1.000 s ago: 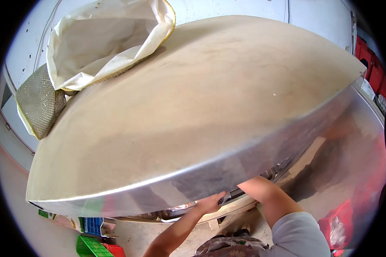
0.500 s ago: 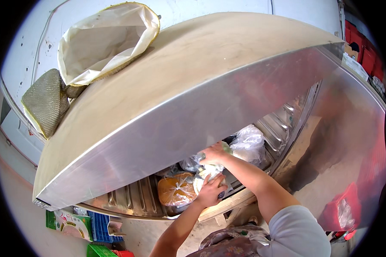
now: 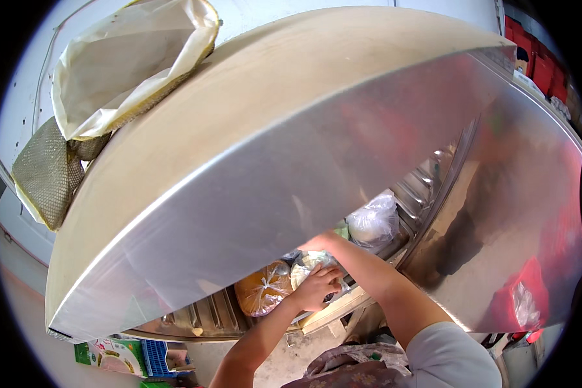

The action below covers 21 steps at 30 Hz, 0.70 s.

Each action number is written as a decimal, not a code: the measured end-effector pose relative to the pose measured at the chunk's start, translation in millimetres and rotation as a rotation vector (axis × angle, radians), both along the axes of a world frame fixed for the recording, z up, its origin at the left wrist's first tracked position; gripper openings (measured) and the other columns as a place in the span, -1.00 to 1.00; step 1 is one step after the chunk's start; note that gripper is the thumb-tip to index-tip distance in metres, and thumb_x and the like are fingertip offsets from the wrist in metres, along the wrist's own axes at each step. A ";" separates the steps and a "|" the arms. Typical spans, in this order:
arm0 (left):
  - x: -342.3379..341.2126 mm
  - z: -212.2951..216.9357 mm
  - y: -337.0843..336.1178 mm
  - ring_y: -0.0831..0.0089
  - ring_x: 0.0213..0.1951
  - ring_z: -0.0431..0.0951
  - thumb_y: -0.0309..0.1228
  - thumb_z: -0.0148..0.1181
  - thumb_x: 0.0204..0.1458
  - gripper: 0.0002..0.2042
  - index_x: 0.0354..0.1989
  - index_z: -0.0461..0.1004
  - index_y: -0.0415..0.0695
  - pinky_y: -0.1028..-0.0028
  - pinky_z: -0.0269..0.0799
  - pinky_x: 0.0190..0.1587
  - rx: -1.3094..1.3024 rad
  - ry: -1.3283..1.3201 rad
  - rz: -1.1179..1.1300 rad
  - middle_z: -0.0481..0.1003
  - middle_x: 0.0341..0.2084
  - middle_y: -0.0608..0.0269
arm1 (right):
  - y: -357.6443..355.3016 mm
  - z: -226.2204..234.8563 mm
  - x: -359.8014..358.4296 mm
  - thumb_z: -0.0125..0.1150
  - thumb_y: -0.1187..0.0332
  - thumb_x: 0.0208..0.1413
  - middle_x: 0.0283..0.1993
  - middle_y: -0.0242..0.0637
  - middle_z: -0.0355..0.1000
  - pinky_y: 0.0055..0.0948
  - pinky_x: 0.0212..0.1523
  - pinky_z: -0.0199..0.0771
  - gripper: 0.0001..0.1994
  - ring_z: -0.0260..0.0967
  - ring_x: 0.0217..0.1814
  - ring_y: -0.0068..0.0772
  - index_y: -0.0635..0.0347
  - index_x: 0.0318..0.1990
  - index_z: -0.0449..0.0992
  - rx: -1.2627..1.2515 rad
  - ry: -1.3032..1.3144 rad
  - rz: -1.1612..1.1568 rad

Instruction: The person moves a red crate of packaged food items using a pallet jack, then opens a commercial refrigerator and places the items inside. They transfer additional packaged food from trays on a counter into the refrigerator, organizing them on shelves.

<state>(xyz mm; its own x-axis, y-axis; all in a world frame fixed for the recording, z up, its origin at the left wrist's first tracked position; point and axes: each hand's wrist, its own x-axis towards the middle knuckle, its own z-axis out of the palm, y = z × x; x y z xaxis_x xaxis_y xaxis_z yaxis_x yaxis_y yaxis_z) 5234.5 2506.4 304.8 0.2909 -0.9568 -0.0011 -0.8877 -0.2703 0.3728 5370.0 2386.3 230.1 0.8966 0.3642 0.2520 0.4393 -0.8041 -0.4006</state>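
Note:
My left hand (image 3: 317, 289) lies with bent fingers over a clear plastic bag (image 3: 303, 267) of pale contents and seems to grip it. What is in the bag I cannot make out. My right hand (image 3: 321, 242) reaches in just beyond it; the fingers vanish behind the lower edge of a large steel panel (image 3: 239, 194). To the left of the bag sits a knotted clear bag (image 3: 262, 289) with something orange-brown inside. A white translucent plastic bag (image 3: 374, 221) rests to the right of my right hand, beside a light green piece (image 3: 341, 230).
Ribbed metal trays (image 3: 208, 313) line the long opening. Above the panel stretches a broad beige top (image 3: 291, 71), bearing a large white-lined sack (image 3: 126, 71) at the left. A steel surface (image 3: 498, 213) lies to the right. Below left are a blue crate (image 3: 156, 357) and a green-and-white box (image 3: 114, 355).
The view has shifted, so the panel covers more of the opening. My right hand has gone deeper behind its edge, hiding its fingers. My left hand remains on the clear bag.

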 end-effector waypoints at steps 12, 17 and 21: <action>-2.0 -8.9 -8.1 0.05 0.20 0.00 -0.20 0.21 -0.32 -0.38 0.03 0.28 -0.09 0.06 -0.20 0.25 0.072 -0.077 0.027 0.09 0.12 0.01 | -15.9 61.5 -89.2 0.17 0.13 -0.11 0.09 -0.24 0.22 0.08 0.15 0.01 -0.54 0.07 0.20 -0.25 -0.05 0.01 0.35 0.164 -0.343 -0.350; 13.3 -4.6 -2.4 0.05 0.08 0.25 -0.20 0.15 -0.10 -0.47 0.01 0.28 -0.26 0.14 0.04 0.16 -0.353 -0.110 0.299 0.28 0.01 -0.12 | -54.0 62.0 -263.1 0.17 0.37 -0.16 -0.12 -0.06 0.34 -0.17 0.03 0.19 -0.60 0.24 -0.03 -0.03 0.23 -0.08 0.36 0.508 -0.243 -0.612; 50.1 -2.4 -42.6 -0.02 0.22 -0.04 0.14 0.12 -0.18 -0.21 0.21 0.04 0.00 -0.07 -0.06 0.16 -0.089 -0.385 0.740 -0.01 0.21 -0.01 | -77.1 -9.1 -419.4 0.15 0.42 -0.12 -0.21 -0.02 0.39 -0.22 -0.10 0.30 -0.64 0.32 -0.14 -0.01 0.30 -0.09 0.35 0.508 0.043 -1.148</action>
